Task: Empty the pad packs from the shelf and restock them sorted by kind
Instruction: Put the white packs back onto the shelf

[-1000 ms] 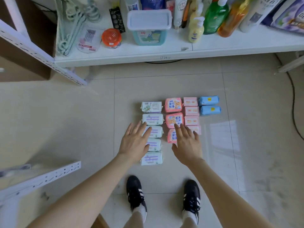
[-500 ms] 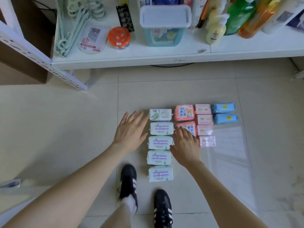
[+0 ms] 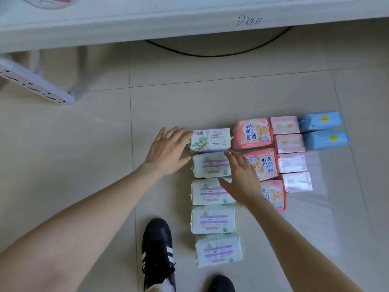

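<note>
Pad packs lie on the floor tiles in columns by kind: several pale green packs (image 3: 212, 191), three coral pink packs (image 3: 254, 133), several light pink packs (image 3: 291, 163) and two blue packs (image 3: 322, 121). My left hand (image 3: 168, 151) is flat with straight fingers at the left end of the two farthest green packs (image 3: 210, 140). My right hand (image 3: 242, 178) lies open on the right side of the green column, between it and the coral packs. Neither hand grips anything.
A white shelf board (image 3: 168, 24) marked D2411 runs across the top, with a black cable (image 3: 210, 53) on the floor below it. A white perforated rack rail (image 3: 35, 87) slants at the left. My black shoes (image 3: 156, 249) stand beside the nearest green pack.
The view has moved closer and lower toward the packs. Both hands have slid forward along the green column, the left to its far end, the right off the coral packs onto the column's right side.
</note>
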